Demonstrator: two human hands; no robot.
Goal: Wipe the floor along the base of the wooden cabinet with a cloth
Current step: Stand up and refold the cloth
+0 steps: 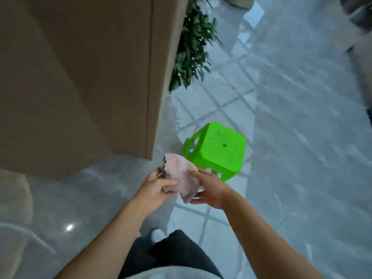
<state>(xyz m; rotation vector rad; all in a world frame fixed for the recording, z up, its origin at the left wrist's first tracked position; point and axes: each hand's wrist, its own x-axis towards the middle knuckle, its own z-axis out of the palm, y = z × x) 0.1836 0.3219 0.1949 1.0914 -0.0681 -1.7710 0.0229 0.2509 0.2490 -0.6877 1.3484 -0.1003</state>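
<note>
Closest to me, at the bottom of the view, I see dark trousers (175,256) and one pale shoe (157,235) standing on the glossy grey tiled floor (291,158). Above them both my bare forearms reach forward. My left hand (155,190) has its grip pinching the near left part of the pink cloth (181,176), thumb lying over the fabric and fingers curled under it. My right hand (209,191) has its grip closed on the cloth's right side, fingers on top and thumb beneath the hanging corner. So the cloth is held up in the air between the two hands, bunched, with a dark frayed edge showing at its left; it is off the floor, just out from the near corner of the wooden cabinet (80,77).

Just beyond the hands a bright green plastic stool (217,150) stands on the tiles, close to the cabinet corner. That cabinet fills the left side of the view. Farther back, past its far edge, a leafy green plant (193,45) sticks out, and the tiles run on, blurred.
</note>
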